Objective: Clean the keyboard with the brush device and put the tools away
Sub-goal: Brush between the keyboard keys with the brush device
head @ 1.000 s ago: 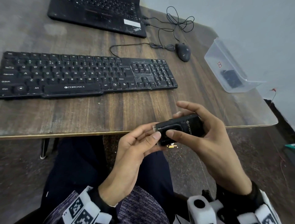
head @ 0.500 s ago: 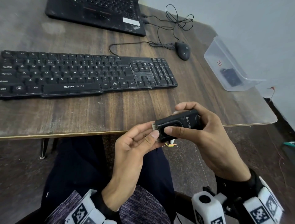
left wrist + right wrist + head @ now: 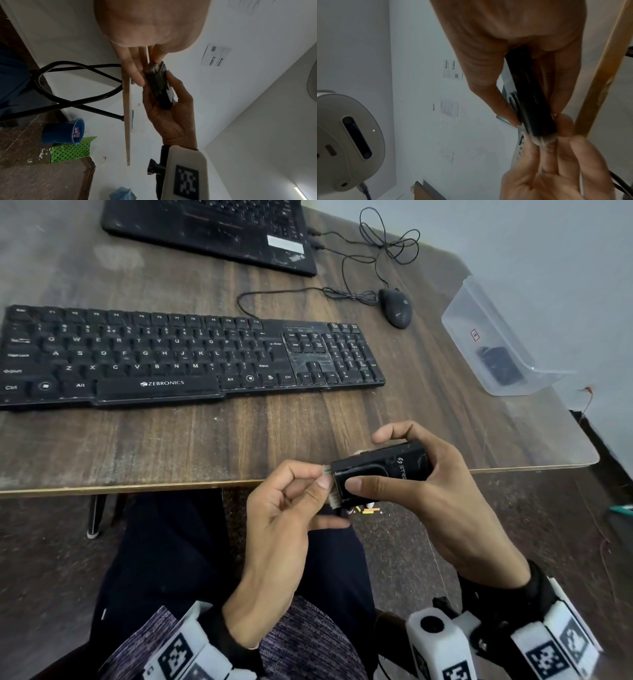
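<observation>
Just off the near edge of the table [image 3: 239, 440], the right hand [image 3: 442, 505] grips the black brush device [image 3: 380, 470], thumb on its front face and fingers wrapped over its top. The left hand [image 3: 284, 522] pinches the pale bristle end between thumb and forefinger. The keyboard [image 3: 178, 357] lies on the table. At the table's right edge a clear tub [image 3: 493, 337] holds a dark object.

Our right hand grips the brush device, our left at its bristles

Our right hand [image 3: 513, 40] grips the black brush device [image 3: 532, 94], thumb left, fingers right; our left hand [image 3: 556, 169] touches its pale bristles [image 3: 542, 140] from below. The table edge [image 3: 599, 88] runs just right; a grey device [image 3: 346, 142] sits left.
</observation>
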Demonstrator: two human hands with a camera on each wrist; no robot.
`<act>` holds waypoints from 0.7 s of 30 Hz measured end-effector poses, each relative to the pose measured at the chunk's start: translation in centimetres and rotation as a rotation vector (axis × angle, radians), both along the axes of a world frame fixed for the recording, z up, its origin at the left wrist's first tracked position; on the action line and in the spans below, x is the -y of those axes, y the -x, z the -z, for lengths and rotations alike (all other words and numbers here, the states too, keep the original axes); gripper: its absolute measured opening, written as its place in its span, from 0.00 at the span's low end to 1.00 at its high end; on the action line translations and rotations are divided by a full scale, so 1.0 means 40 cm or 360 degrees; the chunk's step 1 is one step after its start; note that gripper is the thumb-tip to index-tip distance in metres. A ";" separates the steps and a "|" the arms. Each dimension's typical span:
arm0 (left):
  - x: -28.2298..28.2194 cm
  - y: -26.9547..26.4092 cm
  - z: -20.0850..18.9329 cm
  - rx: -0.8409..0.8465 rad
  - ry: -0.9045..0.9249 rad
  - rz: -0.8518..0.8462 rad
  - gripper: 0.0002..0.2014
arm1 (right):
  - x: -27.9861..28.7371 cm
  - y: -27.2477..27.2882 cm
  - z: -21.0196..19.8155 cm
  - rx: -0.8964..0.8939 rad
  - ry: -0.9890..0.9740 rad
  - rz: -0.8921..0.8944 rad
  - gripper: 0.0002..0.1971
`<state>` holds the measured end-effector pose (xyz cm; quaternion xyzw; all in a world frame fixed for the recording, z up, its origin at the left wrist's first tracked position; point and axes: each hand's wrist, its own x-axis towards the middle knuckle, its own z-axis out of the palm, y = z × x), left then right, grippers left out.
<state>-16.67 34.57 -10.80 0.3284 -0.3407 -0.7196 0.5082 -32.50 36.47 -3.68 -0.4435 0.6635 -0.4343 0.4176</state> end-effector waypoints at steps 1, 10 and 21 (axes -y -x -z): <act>0.002 0.000 0.003 0.0028 0.0003 -0.0026 0.05 | -0.001 0.002 0.002 -0.0010 0.0009 -0.0018 0.26; 0.002 -0.005 0.021 0.0055 0.0012 -0.0233 0.03 | -0.015 -0.004 0.008 -0.0016 0.0064 -0.0059 0.23; 0.007 -0.008 0.021 -0.0083 -0.0017 -0.0046 0.09 | -0.018 0.011 0.019 0.0066 0.0131 0.0013 0.24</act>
